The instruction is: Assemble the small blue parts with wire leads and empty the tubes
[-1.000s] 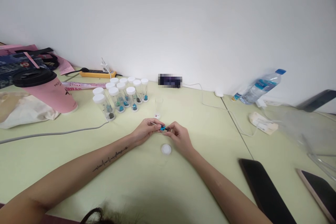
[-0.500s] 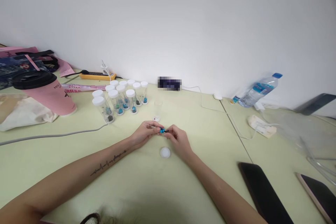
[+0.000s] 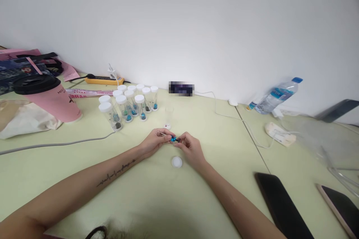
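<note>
Between the fingertips of my left hand (image 3: 156, 140) is a small blue part (image 3: 173, 139) with thin metal wires sticking out to the left. My right hand (image 3: 191, 147) pinches the dark end on the right side of that same part. The fingers of both hands are closed, and the part's exact kind is too small to make out. Just behind my hands stands an uncapped clear vial (image 3: 168, 115) with a small dark red spot near its base. A round white cap (image 3: 177, 162) lies on the table in front of my right hand.
Several white-capped vials (image 3: 128, 109) holding blue or dark pieces stand at the back left. A pink cup (image 3: 53, 101) and yellow power strip (image 3: 104, 80) are farther left. At right are a water bottle (image 3: 277, 97), a charger (image 3: 279, 133) and a black phone (image 3: 283, 205).
My right fingers have shifted slightly at the dark end of the blue part. My left hand keeps its hold, and the vials and cap stay in place.
</note>
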The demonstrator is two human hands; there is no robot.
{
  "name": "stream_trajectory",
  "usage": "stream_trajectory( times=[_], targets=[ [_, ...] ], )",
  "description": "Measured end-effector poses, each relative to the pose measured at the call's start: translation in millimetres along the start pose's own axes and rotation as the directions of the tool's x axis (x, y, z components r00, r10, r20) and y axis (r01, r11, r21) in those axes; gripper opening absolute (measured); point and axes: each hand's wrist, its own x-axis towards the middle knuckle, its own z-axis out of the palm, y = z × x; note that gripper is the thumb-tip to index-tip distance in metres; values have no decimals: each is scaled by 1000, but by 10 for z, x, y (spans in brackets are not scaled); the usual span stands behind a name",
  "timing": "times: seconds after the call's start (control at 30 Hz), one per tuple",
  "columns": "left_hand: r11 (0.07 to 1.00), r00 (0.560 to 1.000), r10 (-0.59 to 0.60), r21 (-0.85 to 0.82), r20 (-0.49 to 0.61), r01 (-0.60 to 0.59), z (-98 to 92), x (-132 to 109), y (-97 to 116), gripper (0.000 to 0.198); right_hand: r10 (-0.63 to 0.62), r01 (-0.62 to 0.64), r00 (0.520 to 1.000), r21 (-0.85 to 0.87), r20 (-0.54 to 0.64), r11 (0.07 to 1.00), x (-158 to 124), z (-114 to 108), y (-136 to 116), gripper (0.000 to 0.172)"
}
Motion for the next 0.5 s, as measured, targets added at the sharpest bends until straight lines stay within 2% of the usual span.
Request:
stream_trajectory(
  times=[0.1, 0.23, 0.3, 0.43, 0.5],
  targets=[
    [1000, 1000, 4, 11, 18, -4, 1, -5, 2, 18, 20, -20, 997, 1, 80, 1000, 6, -9, -3, 30],
    [1000, 1000, 18, 8, -9, -18, 5, -8, 7, 19, -8, 7, 1000, -35, -22, 999, 1, -4, -9, 13],
    [1000, 1000, 15, 13, -10, -15, 9, -7, 9, 20, -9, 8, 999, -41, -34, 999, -3, -3, -13, 14],
    [999, 1000, 10, 32, 7, -10, 15, -4, 12, 19, 18, -15, 998, -51, 67, 999, -4, -13, -26, 30],
    [999, 1000, 15, 30, 1, -15, 14, -3, 11, 19, 7, -3, 999, -74, 52, 997, -3, -13, -28, 26]
  ],
)
